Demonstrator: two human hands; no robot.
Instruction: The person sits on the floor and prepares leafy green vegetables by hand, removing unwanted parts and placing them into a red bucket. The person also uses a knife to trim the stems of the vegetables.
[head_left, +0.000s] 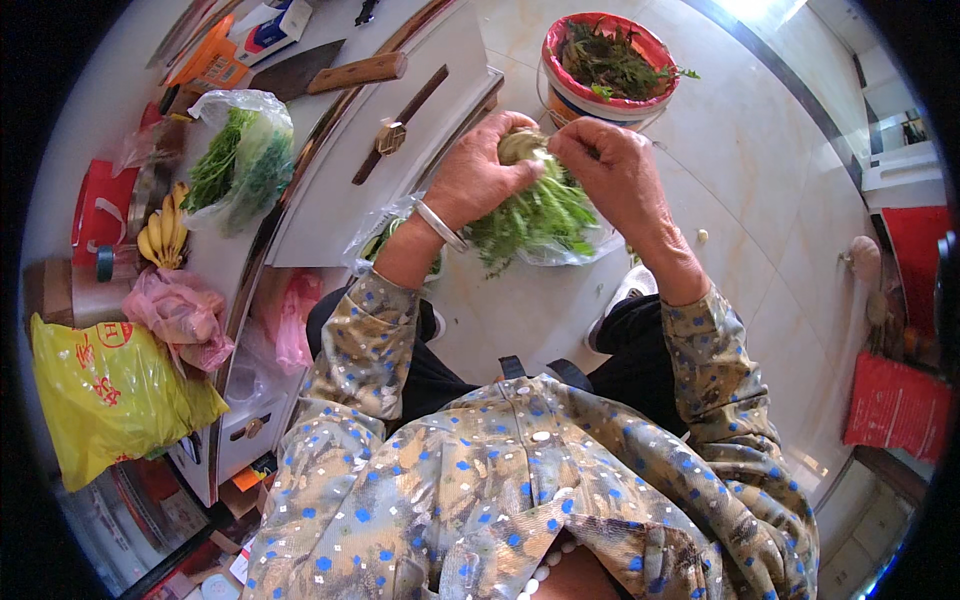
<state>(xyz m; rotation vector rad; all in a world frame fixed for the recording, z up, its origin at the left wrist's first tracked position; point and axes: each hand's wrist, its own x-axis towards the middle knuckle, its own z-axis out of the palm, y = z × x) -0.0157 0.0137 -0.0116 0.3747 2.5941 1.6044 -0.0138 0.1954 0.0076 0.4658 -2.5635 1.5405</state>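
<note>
My left hand (484, 169) is closed around the pale root end of a leafy green vegetable (536, 214), whose leaves hang down towards the floor. My right hand (611, 161) is beside that root end, its thumb and fingers pinched together; a small dark bit shows by the fingers, too unclear to name. Below the leaves a clear plastic bag (600, 244) lies on the floor. Behind my left forearm another clear bag (382, 214) stands with green vegetables. Just past my hands is a white bucket (559, 105) with a red rim, holding dark leafy scraps.
On the white cabinet (330, 202) to the left lie a wooden-handled cleaver (356, 73), a bag of greens (259, 161), bananas (166, 229), a pink bag (180, 311) and a yellow bag (112, 397). My shoe (636, 283) is on the tiled floor. Red packaging (896, 405) is at the right.
</note>
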